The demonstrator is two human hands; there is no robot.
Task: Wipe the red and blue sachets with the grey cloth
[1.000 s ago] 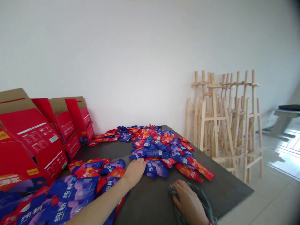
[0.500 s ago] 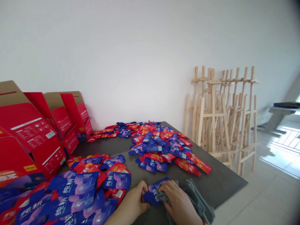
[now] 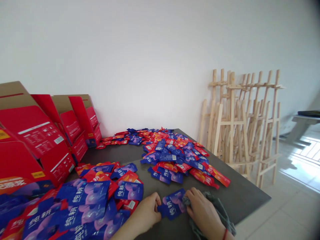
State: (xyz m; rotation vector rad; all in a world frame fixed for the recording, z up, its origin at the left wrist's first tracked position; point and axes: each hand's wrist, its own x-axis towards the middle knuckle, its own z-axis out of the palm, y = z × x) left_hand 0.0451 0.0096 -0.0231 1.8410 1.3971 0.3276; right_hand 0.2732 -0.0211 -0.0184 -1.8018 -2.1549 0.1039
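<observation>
**One blue pouch (image 3: 174,204) on the near desk (image 3: 240,200)**

The left hand (image 3: 148,212) clamps its fingers on the left end; the long axis runs right, slanting far. The right hand (image 3: 203,211) bunches its fingers in a grey-green cloth (image 3: 220,210) touching the right end.

A single head-worn camera looks forward and down across the tabletop (image 3: 240,196), the hands (image 3: 206,213) near below it. It faces a pale wall (image 3: 140,66) beyond.
</observation>
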